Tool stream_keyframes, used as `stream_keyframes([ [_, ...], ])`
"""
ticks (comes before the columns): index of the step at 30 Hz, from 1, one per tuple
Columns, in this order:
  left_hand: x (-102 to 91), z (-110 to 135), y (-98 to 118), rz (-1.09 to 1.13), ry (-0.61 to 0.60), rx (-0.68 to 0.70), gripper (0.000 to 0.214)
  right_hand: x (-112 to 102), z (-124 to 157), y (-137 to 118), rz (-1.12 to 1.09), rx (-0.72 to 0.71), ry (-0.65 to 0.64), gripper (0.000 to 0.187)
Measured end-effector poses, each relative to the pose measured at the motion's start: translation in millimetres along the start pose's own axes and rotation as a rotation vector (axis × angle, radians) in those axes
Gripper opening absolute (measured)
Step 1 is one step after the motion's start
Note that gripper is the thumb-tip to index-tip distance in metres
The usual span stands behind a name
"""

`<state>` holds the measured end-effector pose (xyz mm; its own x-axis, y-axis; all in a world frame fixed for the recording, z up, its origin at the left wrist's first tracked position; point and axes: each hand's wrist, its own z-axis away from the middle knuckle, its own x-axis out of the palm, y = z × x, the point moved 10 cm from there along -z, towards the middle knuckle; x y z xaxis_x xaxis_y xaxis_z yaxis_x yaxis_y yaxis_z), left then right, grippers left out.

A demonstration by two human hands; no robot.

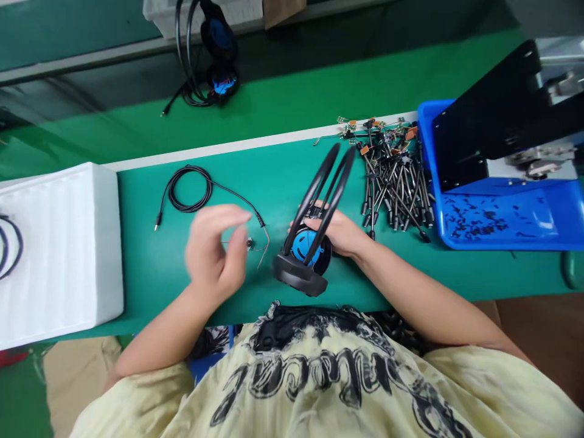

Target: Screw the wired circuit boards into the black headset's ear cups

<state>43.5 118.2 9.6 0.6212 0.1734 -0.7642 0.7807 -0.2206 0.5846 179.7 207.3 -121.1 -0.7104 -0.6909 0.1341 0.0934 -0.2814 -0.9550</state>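
My right hand grips a black headset by one earcup, with its twin headband loops slanting up and away. A blue round disc shows inside that cup, and the other cup faces down toward me. My left hand hovers over the table left of the headset, a little blurred. Its fingers are curled, the thumb stands apart from them, and nothing shows between. Beyond it lies a coiled black cable with a plug at one end and bare thin wires at the other. A small black part sits near those wires.
A white foam tray stands at left. To the right are a heap of black stalks with small boards and a blue bin holding tiny black pieces, under a black machine plate. Another headset lies across the back.
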Motion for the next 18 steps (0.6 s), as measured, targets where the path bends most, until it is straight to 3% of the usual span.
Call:
stream_keyframes([
  [2, 21.2, -16, -13, 0.063, -0.001, 0.023, 0.026, -1, -3, 0, 0.225, -0.034, 0.011, 0.032],
  [5, 76.1, -25, -2, 0.147, -0.276, 0.244, 0.028, -8, -1, -6, 0.428, -0.082, 0.118, 0.033],
  [7, 94.1, -22, 6, 0.099, -0.338, 0.344, 0.029, -13, 1, -13, 0.523, -0.118, 0.178, 0.039],
  [10, 109.2, -15, 7, -0.074, -0.351, 0.372, 0.023, -12, 4, -21, 0.678, -0.164, 0.143, 0.045],
  [14, 120.5, -12, 8, -0.251, -0.330, 0.368, 0.019, 4, 7, -22, 0.918, -0.224, -0.069, 0.051],
  [18, 109.2, -19, 14, -0.135, -0.333, 0.387, 0.021, 5, 8, -20, 0.955, -0.209, -0.117, 0.057],
])
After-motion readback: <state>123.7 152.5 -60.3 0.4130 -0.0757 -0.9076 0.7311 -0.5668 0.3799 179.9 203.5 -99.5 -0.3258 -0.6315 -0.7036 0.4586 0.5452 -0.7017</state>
